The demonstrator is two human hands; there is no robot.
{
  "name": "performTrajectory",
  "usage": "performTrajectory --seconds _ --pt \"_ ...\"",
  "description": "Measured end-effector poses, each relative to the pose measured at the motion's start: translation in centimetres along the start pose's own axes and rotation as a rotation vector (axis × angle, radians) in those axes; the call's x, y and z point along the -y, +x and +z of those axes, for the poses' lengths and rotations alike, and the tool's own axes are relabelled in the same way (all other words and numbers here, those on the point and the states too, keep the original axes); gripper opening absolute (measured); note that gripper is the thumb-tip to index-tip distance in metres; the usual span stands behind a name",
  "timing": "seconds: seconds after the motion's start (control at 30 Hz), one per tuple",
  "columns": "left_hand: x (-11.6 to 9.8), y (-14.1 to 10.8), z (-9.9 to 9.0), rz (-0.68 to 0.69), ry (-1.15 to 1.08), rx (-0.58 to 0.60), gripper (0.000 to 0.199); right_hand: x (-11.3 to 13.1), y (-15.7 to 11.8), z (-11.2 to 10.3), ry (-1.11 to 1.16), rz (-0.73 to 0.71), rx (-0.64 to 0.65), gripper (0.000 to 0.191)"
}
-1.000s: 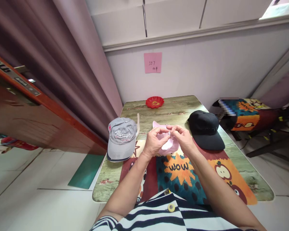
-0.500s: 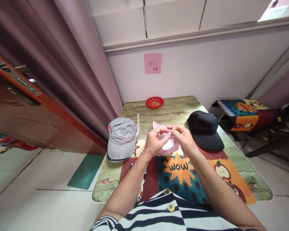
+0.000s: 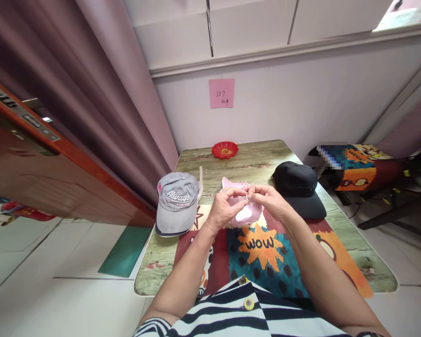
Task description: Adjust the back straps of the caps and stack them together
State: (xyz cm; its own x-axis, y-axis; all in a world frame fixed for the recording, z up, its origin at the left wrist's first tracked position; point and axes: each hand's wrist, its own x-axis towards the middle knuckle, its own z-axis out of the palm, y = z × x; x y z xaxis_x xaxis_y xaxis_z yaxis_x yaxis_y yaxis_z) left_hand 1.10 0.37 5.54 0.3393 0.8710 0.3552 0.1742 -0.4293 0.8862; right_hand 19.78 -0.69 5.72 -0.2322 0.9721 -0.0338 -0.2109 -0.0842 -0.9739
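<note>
A pale pink cap (image 3: 249,214) is held just above the patterned mat (image 3: 266,271), in the middle of the table. My left hand (image 3: 226,206) pinches it from the left, thumb and index finger together at its strap. From the right, my right hand (image 3: 266,199) pinches the same strap, its fingertips close to those of my left hand. A small white piece shows between the fingertips. The grey cap (image 3: 178,201) with white lettering lies to the left, and the black cap (image 3: 296,185) lies to the right.
Against the wall, a red scalloped dish (image 3: 225,150) stands at the back of the wood-patterned table (image 3: 252,157). A pink note (image 3: 221,93) is stuck on the wall. An orange door (image 3: 73,164) and curtain are at left, another patterned mat (image 3: 358,164) at far right.
My right hand has turned slightly and its forearm has shifted a little left. The pink cap has tilted slightly between my hands.
</note>
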Motion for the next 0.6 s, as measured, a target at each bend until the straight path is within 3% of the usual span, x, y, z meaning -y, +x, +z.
performTrajectory --seconds 0.3,0.6 --pt "0.07 0.06 -0.26 -0.003 0.024 0.066 0.021 0.1 0.08 -0.51 -0.069 -0.022 0.03 0.026" --pt "-0.01 0.38 -0.33 -0.014 -0.01 0.04 0.021 0.19 0.12 -0.31 -0.059 -0.039 -0.013 0.028"
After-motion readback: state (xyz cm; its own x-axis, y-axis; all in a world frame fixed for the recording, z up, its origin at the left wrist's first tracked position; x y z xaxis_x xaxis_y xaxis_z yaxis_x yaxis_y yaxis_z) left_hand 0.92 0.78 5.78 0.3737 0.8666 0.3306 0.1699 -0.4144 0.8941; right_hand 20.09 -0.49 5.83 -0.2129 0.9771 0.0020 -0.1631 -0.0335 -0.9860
